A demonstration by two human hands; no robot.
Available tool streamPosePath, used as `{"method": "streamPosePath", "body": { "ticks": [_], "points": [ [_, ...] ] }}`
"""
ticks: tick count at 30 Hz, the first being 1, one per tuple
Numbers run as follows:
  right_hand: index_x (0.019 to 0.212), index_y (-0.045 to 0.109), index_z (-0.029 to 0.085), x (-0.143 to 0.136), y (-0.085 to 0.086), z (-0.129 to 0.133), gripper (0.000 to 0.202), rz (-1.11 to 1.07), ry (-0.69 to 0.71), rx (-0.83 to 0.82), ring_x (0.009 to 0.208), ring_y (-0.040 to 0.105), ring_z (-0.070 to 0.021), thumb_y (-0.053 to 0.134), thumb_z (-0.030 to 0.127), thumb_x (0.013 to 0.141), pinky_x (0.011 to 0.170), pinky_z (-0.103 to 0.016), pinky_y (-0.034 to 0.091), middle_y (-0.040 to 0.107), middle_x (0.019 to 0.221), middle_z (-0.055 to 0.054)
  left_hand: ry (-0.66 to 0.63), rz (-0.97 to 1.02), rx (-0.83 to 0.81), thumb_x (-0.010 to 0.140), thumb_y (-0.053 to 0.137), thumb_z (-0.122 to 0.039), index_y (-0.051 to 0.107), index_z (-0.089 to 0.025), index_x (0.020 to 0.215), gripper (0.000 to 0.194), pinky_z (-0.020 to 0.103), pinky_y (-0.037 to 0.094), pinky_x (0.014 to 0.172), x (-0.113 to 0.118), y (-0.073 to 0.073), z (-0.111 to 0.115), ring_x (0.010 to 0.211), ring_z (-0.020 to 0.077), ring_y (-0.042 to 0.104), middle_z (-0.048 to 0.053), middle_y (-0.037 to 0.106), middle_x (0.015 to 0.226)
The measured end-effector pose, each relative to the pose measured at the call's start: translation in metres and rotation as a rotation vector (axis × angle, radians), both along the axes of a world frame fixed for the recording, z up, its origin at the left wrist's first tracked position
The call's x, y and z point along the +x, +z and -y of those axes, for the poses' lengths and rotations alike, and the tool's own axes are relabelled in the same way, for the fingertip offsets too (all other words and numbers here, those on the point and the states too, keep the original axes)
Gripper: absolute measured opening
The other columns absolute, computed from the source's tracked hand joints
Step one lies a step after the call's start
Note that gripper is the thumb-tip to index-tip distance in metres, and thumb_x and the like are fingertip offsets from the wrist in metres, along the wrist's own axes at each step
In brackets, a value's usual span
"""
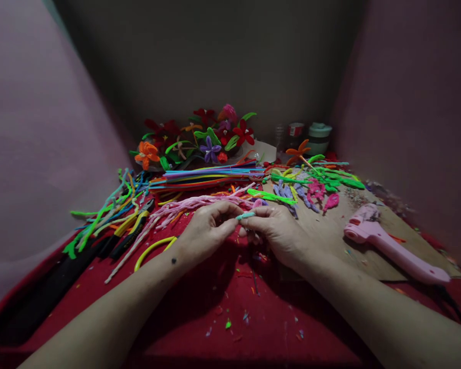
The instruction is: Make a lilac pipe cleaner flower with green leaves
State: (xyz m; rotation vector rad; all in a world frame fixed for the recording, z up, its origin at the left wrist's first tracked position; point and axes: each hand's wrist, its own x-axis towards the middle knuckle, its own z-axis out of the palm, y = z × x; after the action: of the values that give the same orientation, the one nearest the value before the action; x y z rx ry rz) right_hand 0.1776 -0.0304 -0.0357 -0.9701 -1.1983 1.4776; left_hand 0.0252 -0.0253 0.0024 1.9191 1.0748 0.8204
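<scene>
Right now, from the head camera, I see both bare hands meeting over the red cloth (176, 328) that covers the table. The left hand (209, 228) has its thumb and forefinger drawn narrow at one end of a short, fuzzy, pale turquoise piece (246, 216); the right hand (288, 233) pinches the other end, so the piece lies level between the fingertips, raised off the cloth. The right hand's lower fingers are curled beneath, and I cannot tell whether they hold anything.

Just beyond the hands lies a folded, bright green fuzzy strip (271, 196). Near the left hand spreads a loose bundle of pale pink fuzzy stems (176, 210), with pliers with yellow-and-black handles (127, 225) further to the left. Behind these sits a straight bundle of many-coloured stems (211, 174), then a heap of fuzzy flowers, a purple five-petalled flower (210, 149) among them. To the right, a flat brown board (326, 251) bears crumpled hot-pink fuzzy pieces (316, 190) and a pink plastic long-handled tool (403, 253). Small coloured scraps dot the cloth nearer the person.
</scene>
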Motion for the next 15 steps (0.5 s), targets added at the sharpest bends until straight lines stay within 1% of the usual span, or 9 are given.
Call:
{"method": "streamPosePath", "body": {
  "ticks": [3,5,7,10,13,15],
  "points": [
    [0.049,0.060,0.015,0.000,0.006,0.002,0.016,0.018,-0.010,-0.020,0.035,0.036,-0.0046,0.061,0.019,0.064,0.038,-0.021,0.024,0.049,0.040,0.004,-0.006,0.030,0.010,0.080,0.056,-0.023,0.064,-0.013,0.086,0.014,0.024,0.045,0.067,0.000,-0.001,-0.001,0.072,0.0132,0.058,0.003,0.064,0.078],
    [0.046,0.059,0.015,-0.001,0.008,0.003,0.016,0.038,0.007,-0.042,0.034,0.036,-0.0047,0.057,0.014,0.062,0.037,-0.021,0.024,0.047,0.037,0.005,-0.028,0.061,0.055,0.080,0.058,-0.023,0.065,-0.014,0.087,0.013,0.025,0.046,0.069,-0.001,-0.004,-0.002,0.074,0.0134,0.058,0.003,0.064,0.080],
    [0.046,0.060,0.015,-0.001,0.006,0.003,0.016,0.023,0.040,-0.047,0.033,0.037,-0.0049,0.054,0.012,0.060,0.037,-0.021,0.025,0.047,0.036,0.005,-0.052,0.085,0.135,0.078,0.061,-0.020,0.066,-0.015,0.086,0.011,0.025,0.045,0.071,-0.001,-0.007,-0.003,0.076,0.0134,0.058,0.002,0.064,0.080],
    [0.048,0.061,0.015,-0.001,0.000,0.000,0.012,-0.051,0.070,-0.026,0.036,0.040,-0.0051,0.056,0.012,0.059,0.039,-0.021,0.027,0.053,0.041,0.003,-0.053,0.092,0.311,0.079,0.060,-0.017,0.067,-0.017,0.082,0.008,0.025,0.045,0.069,-0.002,-0.012,-0.005,0.074,0.0128,0.056,0.002,0.062,0.078],
    [0.050,0.062,0.014,-0.001,-0.004,-0.002,0.009,-0.060,0.077,-0.017,0.038,0.041,-0.0054,0.059,0.013,0.059,0.041,-0.021,0.028,0.055,0.043,0.002,-0.050,0.003,0.476,0.083,0.055,-0.016,0.064,-0.017,0.080,0.010,0.025,0.043,0.068,-0.003,-0.016,-0.006,0.073,0.0125,0.054,0.002,0.059,0.077],
    [0.052,0.063,0.014,-0.001,-0.003,-0.002,0.009,-0.036,0.080,-0.033,0.039,0.041,-0.0056,0.064,0.017,0.060,0.042,-0.021,0.029,0.056,0.045,0.001,-0.056,-0.087,0.510,0.084,0.051,-0.015,0.061,-0.017,0.079,0.011,0.025,0.042,0.067,-0.003,-0.017,-0.006,0.072,0.0124,0.052,0.002,0.058,0.076]
  ]
}}
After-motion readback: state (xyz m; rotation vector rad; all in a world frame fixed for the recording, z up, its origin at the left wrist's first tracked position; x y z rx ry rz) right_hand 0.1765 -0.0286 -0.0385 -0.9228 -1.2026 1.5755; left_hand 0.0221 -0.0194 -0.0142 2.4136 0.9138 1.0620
